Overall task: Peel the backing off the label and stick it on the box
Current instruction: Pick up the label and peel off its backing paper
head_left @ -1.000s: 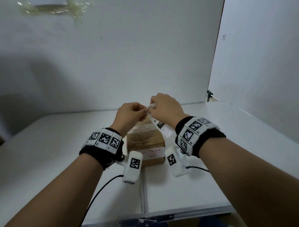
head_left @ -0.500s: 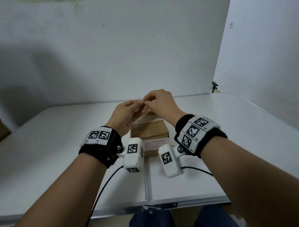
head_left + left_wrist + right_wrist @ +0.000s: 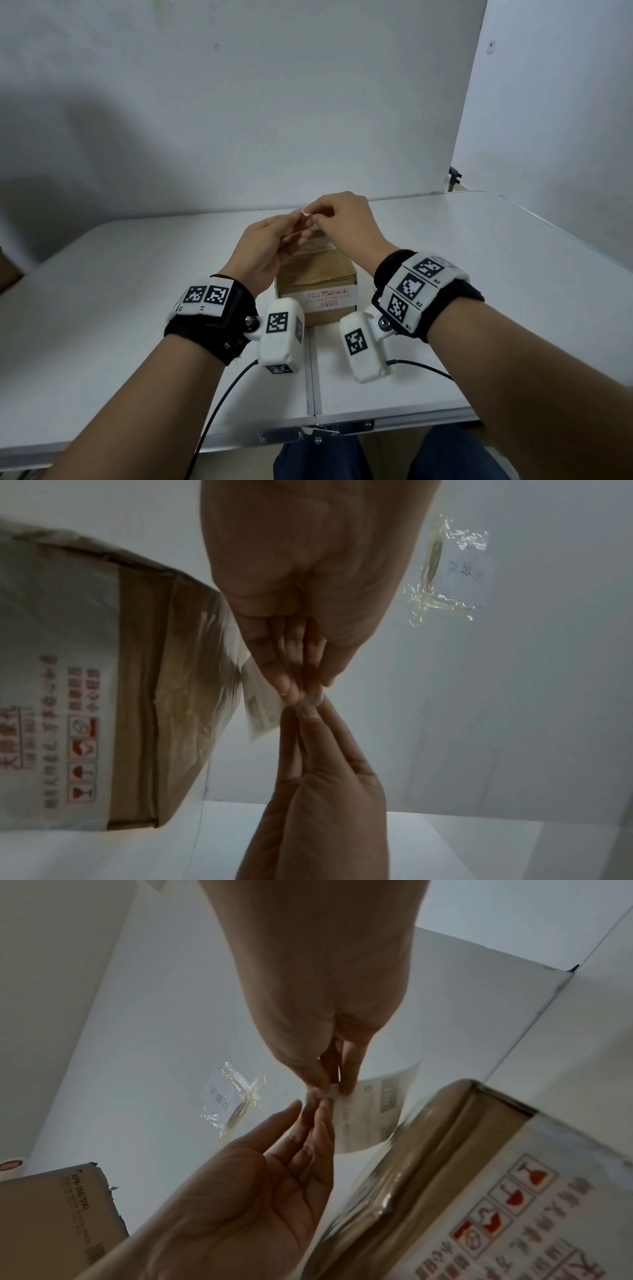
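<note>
Both hands point(image 3: 308, 233) pinch the label's point(image 3: 368, 1115) edge above the box point(image 3: 317, 279).

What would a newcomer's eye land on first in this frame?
Two hands meet in mid-air above a brown cardboard box: the left hand and the right hand both pinch one corner of a small white printed label. Behind them, a crumpled taped note sticks to the white wall.

head view down over table point(image 3: 513, 274), wrist views upward, sharing box point(image 3: 317, 274)
</note>
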Tool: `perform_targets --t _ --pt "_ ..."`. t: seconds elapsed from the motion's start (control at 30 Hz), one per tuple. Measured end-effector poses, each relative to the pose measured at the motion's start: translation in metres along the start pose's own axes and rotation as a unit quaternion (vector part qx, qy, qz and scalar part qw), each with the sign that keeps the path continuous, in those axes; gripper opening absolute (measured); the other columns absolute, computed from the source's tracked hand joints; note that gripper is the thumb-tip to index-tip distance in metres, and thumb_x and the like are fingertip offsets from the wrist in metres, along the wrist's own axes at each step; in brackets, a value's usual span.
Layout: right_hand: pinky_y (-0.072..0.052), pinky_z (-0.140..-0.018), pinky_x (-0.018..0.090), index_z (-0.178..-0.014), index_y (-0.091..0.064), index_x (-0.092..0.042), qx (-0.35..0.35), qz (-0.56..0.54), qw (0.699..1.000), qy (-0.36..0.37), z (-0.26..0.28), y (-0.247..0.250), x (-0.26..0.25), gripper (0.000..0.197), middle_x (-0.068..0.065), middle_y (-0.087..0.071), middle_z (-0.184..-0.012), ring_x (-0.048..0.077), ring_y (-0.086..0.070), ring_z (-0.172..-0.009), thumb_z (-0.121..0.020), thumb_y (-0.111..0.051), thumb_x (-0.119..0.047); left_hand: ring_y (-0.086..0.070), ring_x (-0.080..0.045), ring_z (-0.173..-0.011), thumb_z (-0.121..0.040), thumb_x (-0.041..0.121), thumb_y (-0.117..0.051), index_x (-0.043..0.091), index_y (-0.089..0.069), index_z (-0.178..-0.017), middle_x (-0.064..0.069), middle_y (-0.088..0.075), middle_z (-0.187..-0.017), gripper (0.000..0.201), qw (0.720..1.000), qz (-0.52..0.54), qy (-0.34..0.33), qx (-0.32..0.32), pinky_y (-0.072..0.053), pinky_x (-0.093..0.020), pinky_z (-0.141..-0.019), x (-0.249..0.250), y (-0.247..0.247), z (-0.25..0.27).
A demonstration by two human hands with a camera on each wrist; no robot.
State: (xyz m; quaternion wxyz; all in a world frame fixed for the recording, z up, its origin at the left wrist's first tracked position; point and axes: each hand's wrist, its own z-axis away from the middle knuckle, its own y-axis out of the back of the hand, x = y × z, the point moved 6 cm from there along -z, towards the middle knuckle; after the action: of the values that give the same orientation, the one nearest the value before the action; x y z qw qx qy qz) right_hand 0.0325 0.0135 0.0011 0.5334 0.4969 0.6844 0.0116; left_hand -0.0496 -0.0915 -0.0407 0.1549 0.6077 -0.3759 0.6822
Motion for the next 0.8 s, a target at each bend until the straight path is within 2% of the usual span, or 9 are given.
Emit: perform_targets --t 0.1,0.23,0.43,0.6,0.73,0.8 --pt "-0.045 -0.081 0.013 -0.101 -0.076 -0.011 -0.001 0.009 1.000 0.006 0.003 0.001 -0.001 0.022 0.005 -0.076 -0.102 0.014 -0.068 -0.098 -0.089 -0.059 -0.006 -0.067 -0.012 -0.073 -0.091 0.018 -0.062 0.001 -0.070 -0.096 -0.009 -0.073 -0.089 0.019 1.000 0.009 0.016 0.005 -0.058 -0.019 -0.072 -0.003 0.001 0.002" --pt "-0.046 -0.086 0.016 -0.102 -0.076 -0.011 -0.006 0.014 1.000 0.008 0.004 0.001 0.000 0.023 0.005 -0.075 -0.104 0.014 -0.067 -0.100 -0.089 -0.059 -0.005 -0.065 -0.011 -0.073 -0.090 0.012 -0.062 -0.003 -0.069 -0.100 -0.009 -0.072 -0.088 0.019 1.000 0.010 0.015 0.010 -0.057 -0.017 -0.070 -0.006 0.000 0.003" --pt "-0.049 -0.086 0.016 -0.103 -0.076 -0.013 -0.019 -0.010 1.000 0.006 0.006 0.000 -0.001 0.020 0.001 -0.076 -0.100 0.011 -0.069 -0.097 -0.087 -0.064 -0.013 -0.063 -0.008 -0.067 -0.090 0.010 -0.061 0.000 -0.069 -0.094 -0.004 -0.070 -0.074 0.013 1.000 0.013 0.007 0.016 -0.056 -0.016 -0.067 -0.003 -0.002 0.004" --pt "-0.049 -0.075 0.010 -0.102 -0.074 -0.014 -0.023 -0.047 0.998 -0.018 0.007 0.002 0.003 0.021 -0.004 -0.072 -0.085 0.004 -0.067 -0.082 -0.084 -0.069 -0.022 -0.060 -0.008 -0.061 -0.091 0.011 -0.060 0.003 -0.069 -0.088 -0.004 -0.063 -0.068 0.013 0.999 -0.033 -0.023 0.017 -0.054 -0.016 -0.066 0.001 -0.003 0.006" --pt "-0.060 -0.084 0.031 -0.097 -0.074 -0.007 -0.024 -0.117 0.991 -0.060 0.007 0.002 0.008 0.020 0.009 -0.076 -0.091 0.019 -0.074 -0.086 -0.082 -0.073 -0.019 -0.061 -0.006 -0.058 -0.093 0.012 -0.058 0.003 -0.068 -0.088 0.004 -0.065 -0.058 0.015 0.995 -0.087 -0.043 0.016 -0.053 -0.016 -0.062 0.005 -0.007 0.008" --pt "-0.061 -0.083 0.033 -0.096 -0.074 -0.003 -0.023 -0.153 0.985 -0.079 0.008 0.003 0.009 0.017 0.013 -0.075 -0.091 0.023 -0.075 -0.086 -0.083 -0.073 -0.015 -0.061 -0.007 -0.059 -0.092 0.011 -0.057 0.002 -0.068 -0.089 0.004 -0.067 -0.060 0.014 0.993 -0.107 -0.053 0.020 -0.052 -0.016 -0.061 0.007 -0.007 0.008"
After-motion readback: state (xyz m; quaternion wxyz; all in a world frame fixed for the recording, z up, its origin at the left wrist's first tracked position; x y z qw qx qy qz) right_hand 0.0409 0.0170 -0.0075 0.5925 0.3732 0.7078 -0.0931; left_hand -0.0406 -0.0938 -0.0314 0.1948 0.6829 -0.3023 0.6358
